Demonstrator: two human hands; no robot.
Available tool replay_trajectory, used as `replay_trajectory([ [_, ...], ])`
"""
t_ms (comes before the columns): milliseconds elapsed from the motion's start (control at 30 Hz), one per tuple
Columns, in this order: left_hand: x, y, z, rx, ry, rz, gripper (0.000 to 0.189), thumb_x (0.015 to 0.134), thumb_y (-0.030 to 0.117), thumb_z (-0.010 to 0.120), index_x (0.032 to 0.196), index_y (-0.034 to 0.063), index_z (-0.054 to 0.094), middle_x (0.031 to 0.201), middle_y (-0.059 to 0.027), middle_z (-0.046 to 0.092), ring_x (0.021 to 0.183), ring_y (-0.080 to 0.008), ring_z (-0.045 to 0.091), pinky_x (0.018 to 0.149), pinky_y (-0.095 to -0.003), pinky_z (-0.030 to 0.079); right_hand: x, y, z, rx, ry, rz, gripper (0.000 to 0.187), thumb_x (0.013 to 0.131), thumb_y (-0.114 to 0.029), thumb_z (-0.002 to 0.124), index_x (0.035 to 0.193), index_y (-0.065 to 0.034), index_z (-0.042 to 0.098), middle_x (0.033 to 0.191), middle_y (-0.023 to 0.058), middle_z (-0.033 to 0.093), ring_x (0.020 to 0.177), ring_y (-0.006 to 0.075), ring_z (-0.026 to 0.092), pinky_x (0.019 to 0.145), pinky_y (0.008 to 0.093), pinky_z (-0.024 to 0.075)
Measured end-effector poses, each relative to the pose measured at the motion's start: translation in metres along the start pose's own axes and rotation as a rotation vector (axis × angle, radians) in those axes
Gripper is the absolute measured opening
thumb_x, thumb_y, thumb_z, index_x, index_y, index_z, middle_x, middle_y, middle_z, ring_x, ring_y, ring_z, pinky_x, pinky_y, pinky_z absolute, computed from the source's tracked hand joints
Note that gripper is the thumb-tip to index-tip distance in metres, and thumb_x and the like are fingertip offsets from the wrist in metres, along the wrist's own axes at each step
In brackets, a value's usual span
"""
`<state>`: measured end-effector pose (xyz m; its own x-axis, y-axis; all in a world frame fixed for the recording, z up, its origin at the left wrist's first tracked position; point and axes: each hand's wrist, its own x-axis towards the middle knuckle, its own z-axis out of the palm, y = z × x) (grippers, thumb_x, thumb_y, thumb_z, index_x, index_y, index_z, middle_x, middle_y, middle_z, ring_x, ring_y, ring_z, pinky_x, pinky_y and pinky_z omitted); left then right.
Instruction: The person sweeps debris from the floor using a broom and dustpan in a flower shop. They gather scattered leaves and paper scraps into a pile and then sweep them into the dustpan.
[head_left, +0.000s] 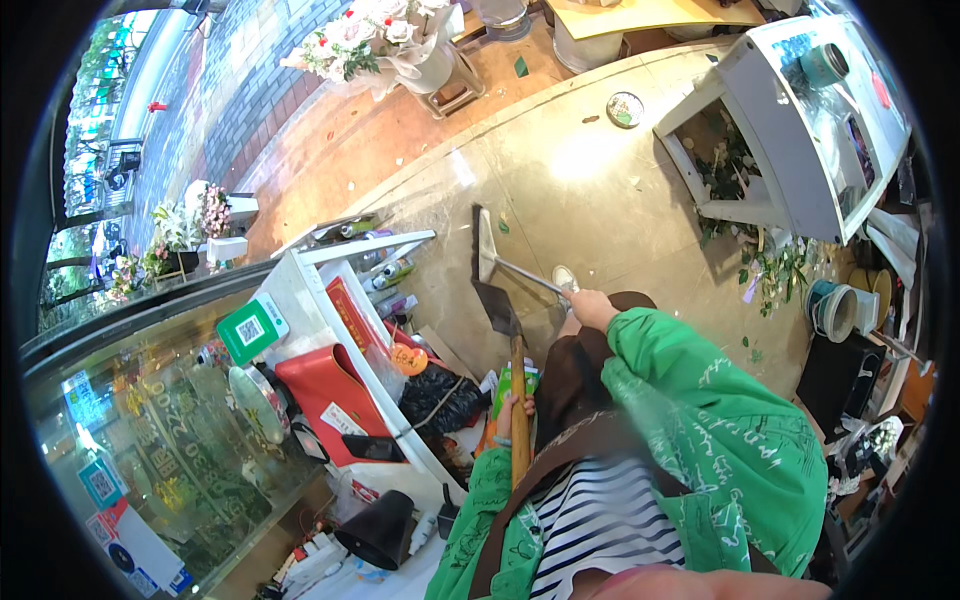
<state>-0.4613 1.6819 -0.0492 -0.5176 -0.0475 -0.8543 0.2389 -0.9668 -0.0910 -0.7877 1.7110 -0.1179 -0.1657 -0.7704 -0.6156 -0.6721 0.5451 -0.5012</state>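
Note:
My right hand (592, 309) is closed around the thin metal handle of a broom (486, 244), whose dark bristles rest on the tiled floor. Thick and wooden, the handle of a flat black shovel (495, 306) is in my left hand (514, 416), lower in the picture. The shovel's blade lies just beside the lower end of the broom head. Small green leaf scraps (503, 226) are on the floor near the broom. A white shoe (564, 278) shows beyond the broom handle.
On the left stands a white counter (420, 450) with a red bag (337, 405), spray cans (394, 271) and a black plastic bag (442, 401). A white table (780, 150) stands at the upper right over cut greenery (780, 277). A round tin (625, 109) and a stool with a bouquet (375, 45) are farther off.

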Motion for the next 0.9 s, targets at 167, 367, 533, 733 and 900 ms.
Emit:
replay_trajectory([
  [167,0.001,0.023,-0.020,-0.051,0.089,-0.074,0.036,0.087,0.023,0.052,0.107,-0.0059,0.044,0.086,-0.0089,0.048,0.071,-0.0148,0.047,0.062,-0.0257,0.044,-0.024,0.036,-0.004,0.088,-0.080,0.247,0.040,0.083,-0.014,0.048,0.122,-0.0216,0.053,0.087,0.0190,0.064,0.079,0.0381,0.061,0.069,0.0454,0.0497],
  [367,0.015,0.040,-0.027,0.185,0.062,-0.162,0.032,0.087,0.029,0.052,0.101,0.0003,0.049,0.081,-0.0050,0.052,0.068,-0.0142,0.052,0.059,-0.0243,0.044,-0.161,0.062,-0.033,-0.032,0.027,0.527,0.040,0.083,-0.015,0.049,0.122,-0.0226,0.050,0.076,0.0169,0.064,0.069,0.0364,0.062,0.060,0.0495,0.0495],
  [533,0.031,0.048,-0.035,0.573,0.253,-0.139,0.032,0.085,0.037,0.055,0.094,0.0064,0.056,0.076,-0.0013,0.059,0.062,-0.0120,0.055,0.054,-0.0239,0.044,-0.171,0.041,-0.080,-0.028,0.108,0.561,0.044,0.084,-0.013,0.048,0.128,-0.0200,0.045,0.076,0.0193,0.063,0.072,0.0375,0.062,0.062,0.0489,0.0492],
  [733,0.043,0.054,-0.066,0.493,0.278,-0.135,0.028,0.086,0.031,0.056,0.097,0.0055,0.061,0.089,-0.0035,0.063,0.077,-0.0156,0.060,0.069,-0.0259,0.048,-0.019,0.072,-0.111,0.125,0.312,0.529,0.040,0.086,-0.011,0.039,0.125,-0.0190,0.049,0.093,0.0195,0.062,0.083,0.0381,0.060,0.070,0.0485,0.0480],
  [900,0.040,0.064,-0.066,0.442,0.290,-0.226,0.027,0.085,0.025,0.058,0.101,0.0030,0.062,0.094,-0.0059,0.065,0.082,-0.0178,0.062,0.075,-0.0271,0.049,0.076,0.126,-0.131,0.223,0.401,0.516,0.042,0.084,-0.007,0.038,0.123,-0.0135,0.052,0.097,0.0242,0.061,0.091,0.0386,0.059,0.077,0.0451,0.0473],
])
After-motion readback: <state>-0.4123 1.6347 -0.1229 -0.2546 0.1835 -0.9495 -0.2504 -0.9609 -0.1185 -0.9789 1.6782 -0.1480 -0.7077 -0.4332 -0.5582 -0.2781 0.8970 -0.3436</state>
